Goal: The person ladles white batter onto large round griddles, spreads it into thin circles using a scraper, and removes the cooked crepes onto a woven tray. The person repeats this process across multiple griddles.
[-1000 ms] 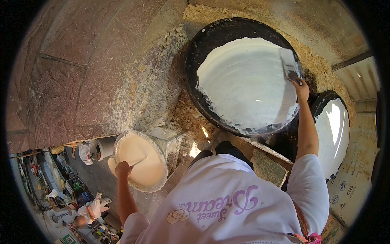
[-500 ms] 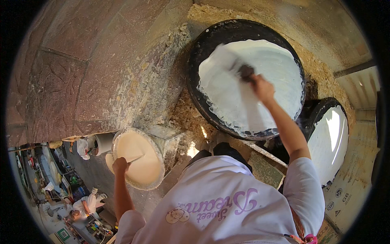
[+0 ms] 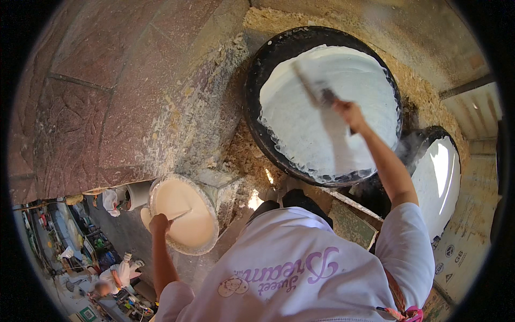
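My right hand point(image 3: 351, 117) is closed round the handle of a flat-bladed spreader point(image 3: 306, 83), smeared by motion. Its blade lies over a thin white batter layer point(image 3: 359, 75), which covers most of a large round black griddle point(image 3: 257, 94). At the left, my left hand point(image 3: 160, 224) grips a thin-handled tool point(image 3: 181, 215) above a bucket point(image 3: 215, 222) of cream-coloured batter point(image 3: 179, 198). Whether that tool ends in a ladle bowl, I cannot tell; its far end meets the batter.
A second round griddle point(image 3: 429, 201) with a white surface stands at the right, near a metal panel point(image 3: 461, 225). A rough stone wall point(image 3: 107, 107) rises at the left. Beyond the bucket, another person point(image 3: 118, 276) is near cluttered shelves point(image 3: 70, 231).
The spreader's blade has swung round over the griddle, and my right hand has moved slightly to the right. The batter layer reaches closer to the far rim. My left hand is almost still.
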The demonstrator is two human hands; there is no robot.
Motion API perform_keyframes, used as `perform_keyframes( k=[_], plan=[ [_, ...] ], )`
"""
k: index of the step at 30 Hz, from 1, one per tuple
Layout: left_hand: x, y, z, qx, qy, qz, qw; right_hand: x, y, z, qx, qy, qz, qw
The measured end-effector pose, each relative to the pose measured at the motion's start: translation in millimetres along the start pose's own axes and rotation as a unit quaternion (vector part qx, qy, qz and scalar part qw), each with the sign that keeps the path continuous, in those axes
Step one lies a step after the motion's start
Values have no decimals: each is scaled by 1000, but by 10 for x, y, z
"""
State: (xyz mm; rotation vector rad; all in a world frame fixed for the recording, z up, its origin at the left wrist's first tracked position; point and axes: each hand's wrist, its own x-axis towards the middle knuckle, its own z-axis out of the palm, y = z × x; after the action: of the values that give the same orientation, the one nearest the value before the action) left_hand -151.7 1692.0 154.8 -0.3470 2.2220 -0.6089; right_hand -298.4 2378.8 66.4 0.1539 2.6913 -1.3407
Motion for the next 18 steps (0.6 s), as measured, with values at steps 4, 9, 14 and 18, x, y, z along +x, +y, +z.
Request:
perform_keyframes(
  k=[4,9,14,18],
  plan=[
    [-42,5,19,-14,18,5,1000,-198,-896,459,-311,-33,-74,947],
    [-78,25,-70,-25,-5,3,1000,344,-119,-333,-342,153,62,925],
    [-136,-39,63,-33,-7,-16,999,156,711,-1271,-120,250,230,933],
    [-88,-93,125,-40,-29,-13,999,508,454,-927,218,202,246,923]
  ],
)
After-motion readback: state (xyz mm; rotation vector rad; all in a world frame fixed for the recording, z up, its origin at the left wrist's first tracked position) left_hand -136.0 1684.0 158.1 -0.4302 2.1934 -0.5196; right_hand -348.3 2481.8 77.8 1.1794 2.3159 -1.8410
